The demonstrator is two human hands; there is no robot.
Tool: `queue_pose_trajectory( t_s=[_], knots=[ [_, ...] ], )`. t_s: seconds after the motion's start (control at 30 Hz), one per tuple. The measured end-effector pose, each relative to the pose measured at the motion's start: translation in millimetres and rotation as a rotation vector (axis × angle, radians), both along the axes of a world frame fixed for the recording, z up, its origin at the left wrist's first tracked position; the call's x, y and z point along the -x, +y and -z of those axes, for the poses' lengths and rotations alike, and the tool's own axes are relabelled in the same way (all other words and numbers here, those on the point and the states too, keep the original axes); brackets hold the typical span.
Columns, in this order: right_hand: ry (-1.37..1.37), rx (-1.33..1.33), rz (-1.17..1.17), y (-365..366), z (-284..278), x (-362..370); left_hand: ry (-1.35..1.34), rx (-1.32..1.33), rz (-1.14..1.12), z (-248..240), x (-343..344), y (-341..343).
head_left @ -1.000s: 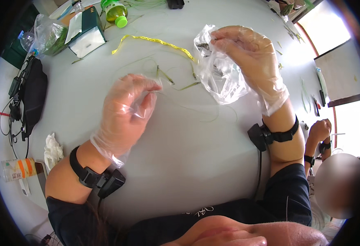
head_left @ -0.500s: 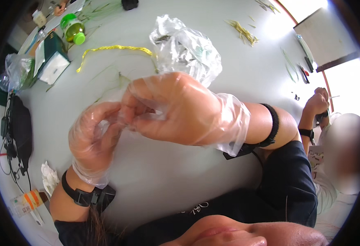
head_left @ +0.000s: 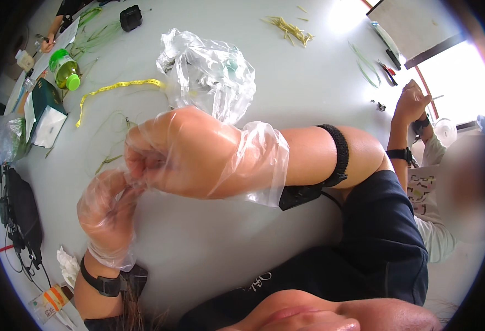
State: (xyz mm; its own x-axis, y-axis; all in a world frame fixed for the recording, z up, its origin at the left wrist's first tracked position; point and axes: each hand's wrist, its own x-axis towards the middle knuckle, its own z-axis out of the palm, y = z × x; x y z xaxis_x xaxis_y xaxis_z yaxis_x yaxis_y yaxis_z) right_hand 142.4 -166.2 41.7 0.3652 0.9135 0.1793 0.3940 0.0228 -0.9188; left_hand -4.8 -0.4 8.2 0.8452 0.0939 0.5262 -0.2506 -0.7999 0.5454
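Bag (head_left: pixel 215 71) beyond right hand (head_left: pixel 195 151), tape measure (head_left: pixel 121 84) beside it.

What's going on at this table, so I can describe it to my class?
A person's left hand and right hand, in clear plastic gloves, appear to meet at the fingertips above a grey table; anything pinched between them is hidden. Beyond the hands lie a crumpled clear bag and a yellow measuring tape. Another person's hands are at the right.

Clear, crinkled gloves (head_left: pixel 267 160) are looking loose, black straps (head_left: pixel 339 154) are carrying dark boxes (head_left: pixel 299 197), one trailing a cable (head_left: pixel 331 198), and a dark shirt (head_left: pixel 380 237) is bearing white lettering (head_left: pixel 262 281)
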Motion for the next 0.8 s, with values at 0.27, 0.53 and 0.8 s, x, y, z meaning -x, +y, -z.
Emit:
queue_pose_trajectory(
  t_s=[0.27, 0.53, 0.8],
  knots=[
    [-0.036, -0.082, 0.038, 0, -2, -5, 0.108, 0.476, -0.051, 11, -5, -6],
    [-0.156, -0.071, 0.953, -46, -106, -89, 0.106, 0.746, 0.028, 11, -11, -3],
    [-1.502, 1.336, 1.141, -266, 14, -398, 0.173, 0.730, 0.093, 10, -13, -2]
  ],
)
